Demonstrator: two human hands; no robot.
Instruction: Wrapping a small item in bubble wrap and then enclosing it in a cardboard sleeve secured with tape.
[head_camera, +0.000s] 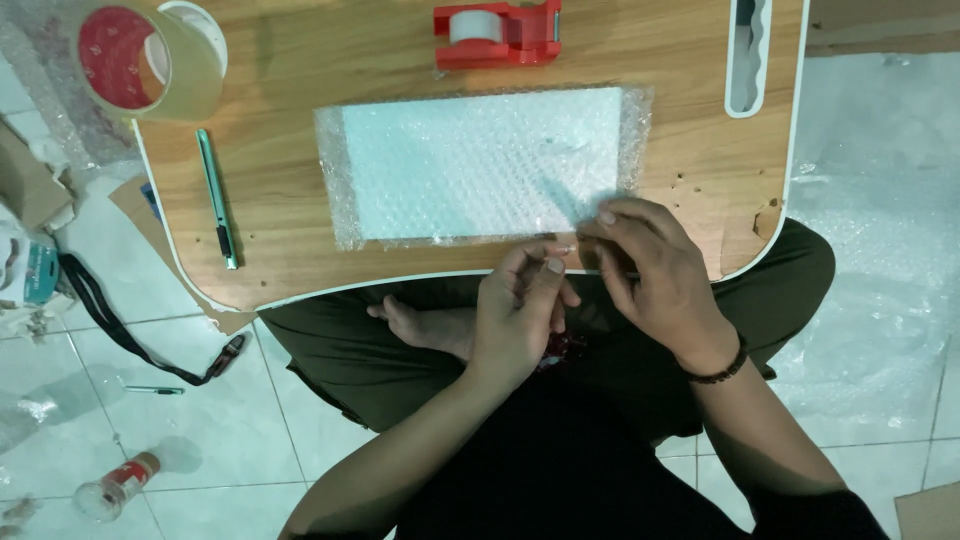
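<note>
At the near edge of the wooden desk (300, 60), just below the bubble-wrapped flat package (480, 165), both hands meet over the person's lap. The left hand (520, 320) is curled, thumb and forefinger pinched on one end of a small clear strip of tape (563, 249). The right hand (655, 270) has its fingers bent and closed on the other end of that strip, fingertips touching the package's lower right corner. A dark bead bracelet (722, 368) sits on the right wrist. Beyond the package, at the far edge of the desk, stands a red tape dispenser (497, 32). Left of the package lies a green pen-shaped cutter (217, 198), and farther left and up, a large roll of brown packing tape (150, 58). A small bottle (118, 485) lies on the tiled floor well to the left of the package.
</note>
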